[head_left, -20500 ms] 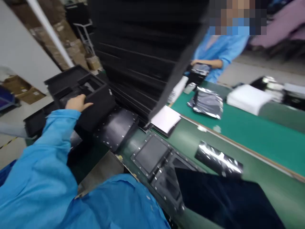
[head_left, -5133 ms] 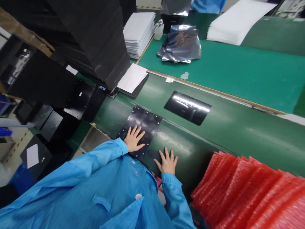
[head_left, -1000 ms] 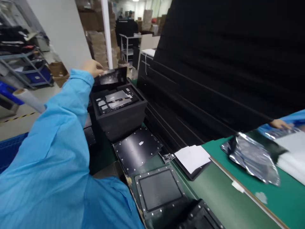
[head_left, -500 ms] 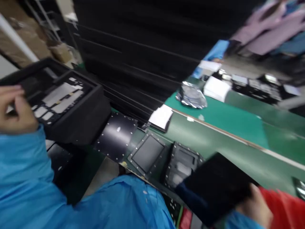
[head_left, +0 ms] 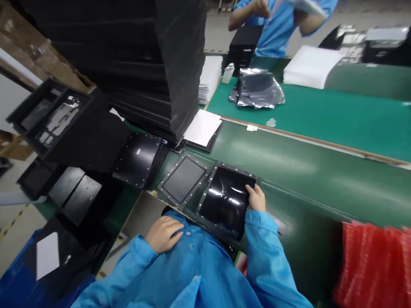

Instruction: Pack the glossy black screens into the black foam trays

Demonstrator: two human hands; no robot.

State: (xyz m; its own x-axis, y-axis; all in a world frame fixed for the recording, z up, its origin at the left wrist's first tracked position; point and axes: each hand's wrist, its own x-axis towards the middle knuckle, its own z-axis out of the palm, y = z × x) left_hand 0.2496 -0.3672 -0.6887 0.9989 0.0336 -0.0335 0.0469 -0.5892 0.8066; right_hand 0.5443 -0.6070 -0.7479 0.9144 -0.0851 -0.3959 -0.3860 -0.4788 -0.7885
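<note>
My right hand (head_left: 256, 197) grips the right edge of a glossy black panel (head_left: 226, 194), thumb and fingers at its upper right corner. The panel lies over a dark tray with a studded rim (head_left: 236, 169), covering most of it; whether it rests fully inside, I cannot tell. Left of it, a flat grey frame with a dark centre (head_left: 183, 179) lies on the bench, light dots along its border. My left hand (head_left: 164, 234) holds nothing and lies loosely against the front of my blue coat, fingers extended.
Black studded plates (head_left: 136, 158) are stacked at left, beside a black foam box (head_left: 58, 115). A tall black foam stack (head_left: 173, 72) rises behind them. White sheets (head_left: 202, 128) lie near it. Red bubble-wrap bags (head_left: 372, 261) sit at right. Across the bench, a co-worker (head_left: 276, 30) stands near silver bags (head_left: 258, 90).
My right hand has brought the black panel leftward from the right side onto the studded tray. My left hand has come from beside the foam box to my coat. The view has shifted.
</note>
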